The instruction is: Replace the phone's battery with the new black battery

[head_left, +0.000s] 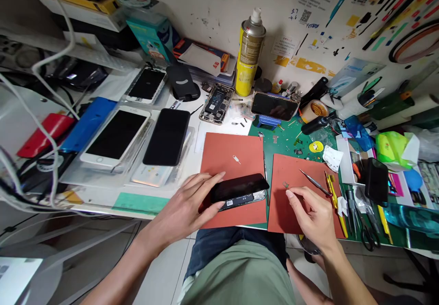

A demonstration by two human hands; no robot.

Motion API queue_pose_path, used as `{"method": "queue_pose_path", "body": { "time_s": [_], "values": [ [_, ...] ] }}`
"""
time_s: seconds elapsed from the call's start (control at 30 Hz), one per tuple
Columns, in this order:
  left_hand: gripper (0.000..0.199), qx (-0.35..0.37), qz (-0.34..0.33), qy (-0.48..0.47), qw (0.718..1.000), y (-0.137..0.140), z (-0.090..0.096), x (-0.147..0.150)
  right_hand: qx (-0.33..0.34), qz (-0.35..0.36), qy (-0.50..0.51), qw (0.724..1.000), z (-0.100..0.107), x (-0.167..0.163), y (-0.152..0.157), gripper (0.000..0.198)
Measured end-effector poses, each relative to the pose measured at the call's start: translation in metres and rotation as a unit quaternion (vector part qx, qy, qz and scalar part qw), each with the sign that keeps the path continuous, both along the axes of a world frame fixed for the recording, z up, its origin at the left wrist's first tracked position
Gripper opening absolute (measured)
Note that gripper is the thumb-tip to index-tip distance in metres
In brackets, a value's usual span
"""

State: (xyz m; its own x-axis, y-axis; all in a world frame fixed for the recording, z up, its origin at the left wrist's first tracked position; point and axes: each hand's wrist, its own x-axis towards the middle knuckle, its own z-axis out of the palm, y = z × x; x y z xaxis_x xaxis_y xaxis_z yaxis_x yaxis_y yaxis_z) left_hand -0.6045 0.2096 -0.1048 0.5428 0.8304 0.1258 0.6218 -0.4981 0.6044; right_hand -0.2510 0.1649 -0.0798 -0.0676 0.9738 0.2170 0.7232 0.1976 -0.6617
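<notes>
My left hand grips the left end of a smartphone with its thumb and fingers. The phone's black screen is tilted up from its body, and the battery shows in the gap along the near side. Below them is the left red-brown mat. Over the right red-brown mat, my right hand is closed in a pinch, with a tiny metal piece at its fingertips. A SIM eject pin lies beyond the phone. Right of my right hand are a metal pen-like tool and a yellow screwdriver.
To the left lie a white phone and a black phone. At the back are an opened phone body, a yellow spray can and a phone on a blue stand. Scissors and tweezers sit near the right front edge.
</notes>
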Motion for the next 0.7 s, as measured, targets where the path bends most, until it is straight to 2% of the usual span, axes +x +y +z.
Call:
{"method": "queue_pose_path", "body": {
  "time_s": [0.17, 0.37, 0.53, 0.7],
  "values": [
    [0.047, 0.008, 0.001, -0.014, 1.0, 0.007, 0.002, 0.004, -0.026, -0.055, -0.013, 0.998, -0.006, -0.002, -0.024, 0.014],
    [0.039, -0.001, 0.008, -0.051, 0.999, 0.011, 0.005, 0.009, -0.032, 0.018, 0.029, 0.999, -0.006, -0.031, -0.035, 0.013],
    [0.038, -0.014, 0.024, -0.057, 0.998, 0.011, 0.004, 0.012, -0.005, 0.077, 0.061, 0.995, -0.012, -0.074, -0.024, 0.023],
    [0.039, -0.02, 0.031, -0.07, 0.997, 0.012, 0.003, 0.012, -0.001, 0.062, 0.039, 0.997, -0.017, -0.104, -0.001, 0.021]
  ]
}}
